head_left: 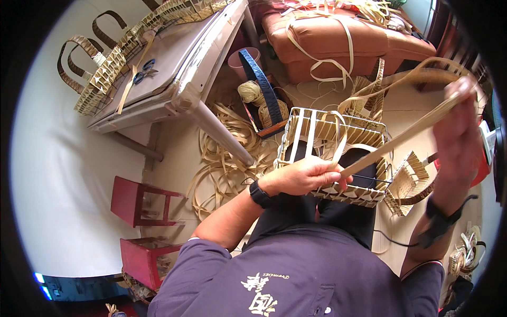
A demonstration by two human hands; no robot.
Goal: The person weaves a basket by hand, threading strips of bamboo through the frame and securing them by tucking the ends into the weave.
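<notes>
Across my lap rests a wire-framed basket (364, 133), partly wrapped with pale strips. My left hand (311, 175) is closed over its near part, pinching a long tan flat strip (398, 143). From there the strip runs taut up to the right, where my right hand (458, 132) is raised, blurred by motion. The strip meets that hand's fingertips, which look pressed together on it. Beyond them the strip loops back left in a blurred arc. A few pale strips cross the basket's open top at its left side.
A table (174, 79) at left bears handled baskets (103, 74) and scissors (145, 71). Loose strips (227, 132) heap on the floor beside a blue-handled box (261, 87). Red stools (138, 201) stand at left, an orange padded seat (338, 42) ahead, a small basket (409, 179) at right.
</notes>
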